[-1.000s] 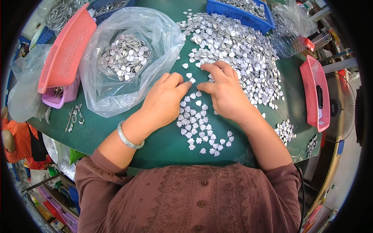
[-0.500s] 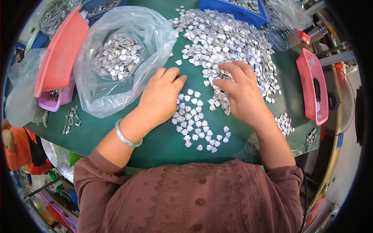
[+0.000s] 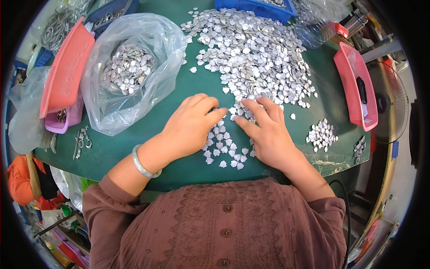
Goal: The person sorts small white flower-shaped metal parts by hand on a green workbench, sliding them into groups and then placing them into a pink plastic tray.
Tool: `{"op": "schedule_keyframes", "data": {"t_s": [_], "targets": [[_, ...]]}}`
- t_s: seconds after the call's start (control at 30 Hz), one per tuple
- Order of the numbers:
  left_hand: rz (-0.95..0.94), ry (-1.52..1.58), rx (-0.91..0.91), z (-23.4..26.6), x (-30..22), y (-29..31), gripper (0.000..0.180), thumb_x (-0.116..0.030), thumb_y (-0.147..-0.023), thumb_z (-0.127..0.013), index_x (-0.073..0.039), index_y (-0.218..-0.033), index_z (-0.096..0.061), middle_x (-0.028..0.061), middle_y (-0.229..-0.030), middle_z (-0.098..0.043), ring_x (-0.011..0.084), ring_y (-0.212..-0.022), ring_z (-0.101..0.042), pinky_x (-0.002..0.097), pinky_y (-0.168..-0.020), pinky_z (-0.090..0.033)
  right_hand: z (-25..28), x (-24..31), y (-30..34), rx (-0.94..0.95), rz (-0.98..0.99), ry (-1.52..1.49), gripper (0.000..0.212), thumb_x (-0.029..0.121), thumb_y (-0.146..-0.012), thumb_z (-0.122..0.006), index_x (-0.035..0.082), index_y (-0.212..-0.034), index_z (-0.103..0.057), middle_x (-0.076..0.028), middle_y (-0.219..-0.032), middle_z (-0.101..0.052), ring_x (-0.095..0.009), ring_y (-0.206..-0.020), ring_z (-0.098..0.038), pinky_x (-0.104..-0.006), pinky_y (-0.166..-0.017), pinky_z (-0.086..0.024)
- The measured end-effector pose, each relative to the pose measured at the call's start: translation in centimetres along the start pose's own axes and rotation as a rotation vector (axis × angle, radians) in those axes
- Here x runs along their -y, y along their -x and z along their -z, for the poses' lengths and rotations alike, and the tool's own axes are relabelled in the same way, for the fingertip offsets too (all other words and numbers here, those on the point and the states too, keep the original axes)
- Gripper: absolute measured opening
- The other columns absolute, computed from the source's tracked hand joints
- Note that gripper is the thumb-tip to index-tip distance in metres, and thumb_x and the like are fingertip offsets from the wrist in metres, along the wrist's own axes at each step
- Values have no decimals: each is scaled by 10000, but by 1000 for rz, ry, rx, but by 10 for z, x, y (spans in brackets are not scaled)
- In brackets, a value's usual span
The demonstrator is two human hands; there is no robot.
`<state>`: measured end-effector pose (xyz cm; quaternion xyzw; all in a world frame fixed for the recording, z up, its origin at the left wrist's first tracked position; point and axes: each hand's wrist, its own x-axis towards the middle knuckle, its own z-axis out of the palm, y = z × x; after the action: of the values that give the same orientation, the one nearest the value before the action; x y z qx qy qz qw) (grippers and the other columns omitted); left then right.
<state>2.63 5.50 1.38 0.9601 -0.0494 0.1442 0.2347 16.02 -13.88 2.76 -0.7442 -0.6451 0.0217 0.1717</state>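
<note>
Small flat silvery metal pieces with notched edges cover the green table in a large heap [image 3: 264,58]. A loose spread of the same pieces [image 3: 221,145] lies below the heap, partly hidden by my hands. My left hand [image 3: 190,127], bracelet on the wrist, rests at the spread's left side with fingers curled and thumb against the index finger; what they hold, if anything, is hidden. Facing it, my right hand [image 3: 268,136] reaches to the heap's lower edge, fingers bent and thumb apart from the index finger. Its fingertips touch loose pieces there.
A clear plastic bag [image 3: 112,114] holding more pieces stands left of the heap. Pink baskets [image 3: 67,76] [image 3: 351,85] flank the table. A blue tray [image 3: 264,13] sits at the back. A small separate pile [image 3: 321,134] lies right; a fan [image 3: 385,103] stands beyond.
My right hand has come down and left from the heap, nearer my left hand. My left hand has shifted slightly toward me and right. The whole view has shifted a little.
</note>
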Motion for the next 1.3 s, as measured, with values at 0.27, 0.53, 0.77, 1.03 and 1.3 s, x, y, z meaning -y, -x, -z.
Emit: {"op": "schedule_keyframes", "data": {"t_s": [0.27, 0.53, 0.77, 1.03, 1.3], "targets": [[1, -47, 38, -8, -7, -2, 453, 55, -680, -611, -111, -1087, -717, 92, -1067, -583, 288, -1021, -535, 397, -918, -422, 0, -4, 6, -8, -2, 7, 400, 9, -710, -611, 92, -1093, -689, -141, -1374, -479, -389, -1268, -400, -524, -1032, -335], [-25, -63, 66, -1, -13, 8, 436, 49, -688, -596, -132, -1060, -732, 95, -1100, -593, 286, -1033, -536, 410, -921, -418, -6, -7, 1, -74, -44, 114, 369, 2, -702, -617, 99, -1047, -705, -148, -1379, -477, -393, -1274, -394, -523, -1030, -337], [-33, -57, 33, -5, -13, -1, 390, 42, -725, -581, -73, -1077, -702, 94, -1144, -596, 290, -1033, -538, 414, -929, -408, 6, -15, 18, -99, -104, 0, 328, -28, -695, -604, 71, -988, -712, -138, -1356, -504, -394, -1261, -415, -510, -1031, -348], [-40, -27, 66, -8, -16, -6, 375, 39, -727, -589, -63, -1072, -697, 95, -1133, -607, 281, -1038, -547, 405, -931, -402, 4, -21, 30, -123, -133, -14, 326, -40, -696, -605, 65, -985, -714, -134, -1353, -503, -389, -1237, -432, -497, -1011, -373], [-53, -37, 47, -12, -16, -5, 388, 54, -720, -584, -49, -1081, -684, 100, -1120, -607, 280, -1042, -550, 407, -932, -403, 2, -10, 14, -160, -22, -11, 283, 17, -691, -628, 52, -958, -713, -147, -1312, -523, -366, -1205, -451, -486, -981, -385]]}}
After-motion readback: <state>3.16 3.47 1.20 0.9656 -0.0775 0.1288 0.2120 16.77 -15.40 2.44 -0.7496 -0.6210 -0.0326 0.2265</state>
